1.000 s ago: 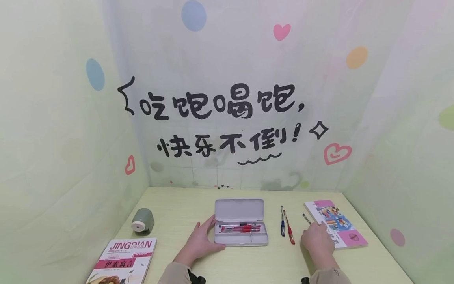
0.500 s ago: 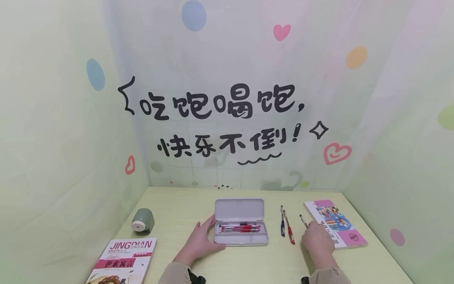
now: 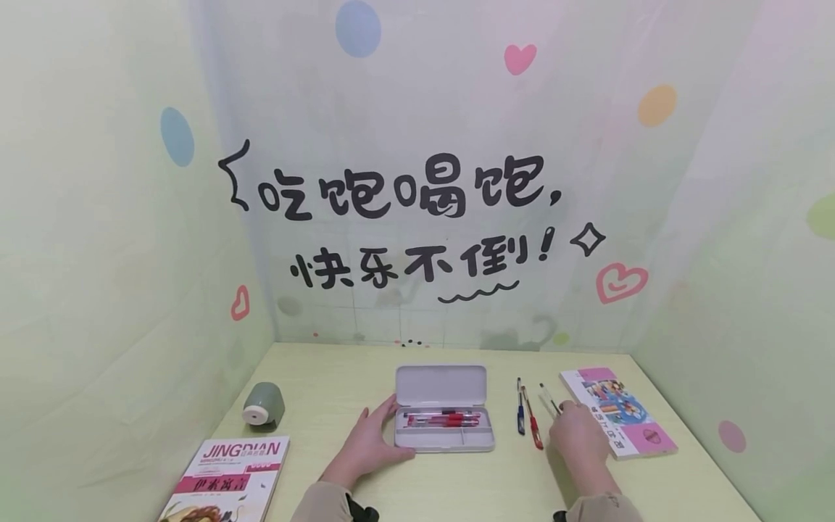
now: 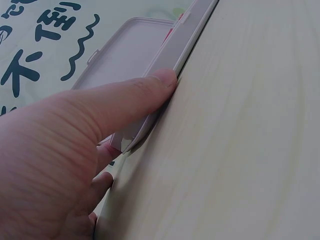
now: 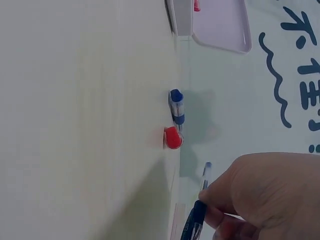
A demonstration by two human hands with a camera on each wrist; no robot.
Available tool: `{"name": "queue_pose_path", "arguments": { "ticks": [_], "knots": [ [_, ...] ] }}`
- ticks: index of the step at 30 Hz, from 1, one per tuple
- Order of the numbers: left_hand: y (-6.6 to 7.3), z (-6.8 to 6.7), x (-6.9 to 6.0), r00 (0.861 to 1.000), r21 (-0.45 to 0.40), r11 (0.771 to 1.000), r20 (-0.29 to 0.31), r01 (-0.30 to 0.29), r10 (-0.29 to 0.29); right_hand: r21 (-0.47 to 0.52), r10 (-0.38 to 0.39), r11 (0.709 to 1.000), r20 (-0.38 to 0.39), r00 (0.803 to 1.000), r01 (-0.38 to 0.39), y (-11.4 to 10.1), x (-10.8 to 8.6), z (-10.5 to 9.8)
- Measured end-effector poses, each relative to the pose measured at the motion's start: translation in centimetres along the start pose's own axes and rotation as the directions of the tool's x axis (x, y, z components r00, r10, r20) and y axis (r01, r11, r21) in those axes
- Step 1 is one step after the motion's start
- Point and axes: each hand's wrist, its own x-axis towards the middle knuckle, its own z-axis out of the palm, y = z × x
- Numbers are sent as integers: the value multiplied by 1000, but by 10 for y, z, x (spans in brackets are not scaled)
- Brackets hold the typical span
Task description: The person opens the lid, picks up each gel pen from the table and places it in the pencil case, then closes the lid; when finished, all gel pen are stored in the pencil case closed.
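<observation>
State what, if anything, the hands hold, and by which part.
Right hand: slim clear-and-dark-blue pen, pinched where those colours meet. Left hand: open pale lilac rectangular pencil case, gripped at its left end.

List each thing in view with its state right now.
Pencil case, open, pens inside
Blue pen, lying on table
Red pen, lying beside it
Dark-blue pen, pinched by right hand, tilted
Left hand, holding pencil case
Left book, closed, flat
Right book, closed, flat
Grey sharpener, upright
</observation>
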Motion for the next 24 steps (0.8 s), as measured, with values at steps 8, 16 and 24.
{"name": "queue_pose_path", "arguments": {
  "ticks": [8, 16, 24],
  "knots": [
    [-1, 0, 1, 1000, 4, 1000, 1, 12, -12, 13, -214, 975, -216, 953, 222, -45, -12, 9],
    [0, 0, 1, 1000, -7, 1000, 2, 13, -13, -48, -426, 900, -315, 848, 434, -82, -21, 27],
    [0, 0, 0, 1000, -9, 1000, 0, 13, -13, -131, -532, 846, -231, 814, 516, -120, -30, 47]
  ]
}}
